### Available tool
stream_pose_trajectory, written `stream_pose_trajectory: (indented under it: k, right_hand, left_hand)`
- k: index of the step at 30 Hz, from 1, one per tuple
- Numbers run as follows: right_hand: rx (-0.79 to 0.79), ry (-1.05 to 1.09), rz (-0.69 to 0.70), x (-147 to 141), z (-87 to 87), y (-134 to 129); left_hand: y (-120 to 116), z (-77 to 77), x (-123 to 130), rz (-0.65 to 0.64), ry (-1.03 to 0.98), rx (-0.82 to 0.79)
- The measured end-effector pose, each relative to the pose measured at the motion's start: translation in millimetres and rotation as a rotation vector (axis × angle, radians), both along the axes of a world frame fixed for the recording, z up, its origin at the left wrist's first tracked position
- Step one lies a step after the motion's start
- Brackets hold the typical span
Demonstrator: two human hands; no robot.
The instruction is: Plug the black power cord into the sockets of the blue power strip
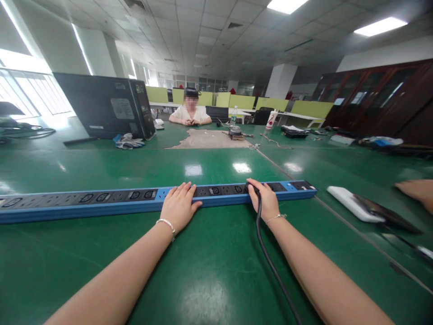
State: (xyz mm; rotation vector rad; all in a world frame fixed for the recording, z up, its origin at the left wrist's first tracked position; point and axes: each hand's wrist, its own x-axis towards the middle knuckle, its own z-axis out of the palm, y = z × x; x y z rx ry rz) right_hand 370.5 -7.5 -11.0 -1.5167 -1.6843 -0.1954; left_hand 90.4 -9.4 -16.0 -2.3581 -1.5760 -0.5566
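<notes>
A long blue power strip (216,201) with rows of black sockets lies across the green table. My left hand (179,205) grips it near the middle, fingers over the top and thumb along the near side. Toward the strip's right end, my right hand (265,201) is closed on a black plug (249,186), pressed against the sockets. The fingers hide most of this plug, so how deep it sits cannot be seen. From it a black cable (267,253) runs down past my right wrist to the bottom of the view.
A black computer case (108,108) and gloves (128,141) sit at the back left. Across the table is a person (190,113). A bottle (233,116) stands behind a small device (236,132). On the right are a white box (352,204) and another person's hand (417,192).
</notes>
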Motion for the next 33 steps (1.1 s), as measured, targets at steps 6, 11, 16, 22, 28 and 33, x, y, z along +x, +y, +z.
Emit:
stream_pose_trajectory:
  k: [6, 11, 16, 22, 28, 33]
  right_hand:
    - [0.015, -0.048, 0.008, -3.0, -8.0, -2.8]
    - [0.054, 0.079, 0.003, -4.5, -8.8, -0.7]
    - [0.242, 0.401, -0.062, -20.4, 10.0, -4.8]
    - [0.052, 0.456, 0.264, -92.9, 13.2, -6.1]
    - [-0.067, 0.391, 0.31, -136.8, 4.4, 3.4]
    - [-0.083, 0.319, 0.246, -146.5, 7.2, 4.2]
  left_hand:
    - [-1.6, 1.0, 0.5, 0.009, 0.003, 0.001]
    - [0.3, -0.6, 0.3, -0.001, -0.004, 0.007]
    - [1.5, -1.3, 0.5, -0.005, -0.007, 0.005]
    - [1.3, -0.9, 0.6, -0.009, -0.029, 0.009]
    - [0.6, 0.7, 0.5, -0.018, -0.055, 0.005]
    - [0.0, 1.6, 1.1, -0.026, -0.072, 0.01]
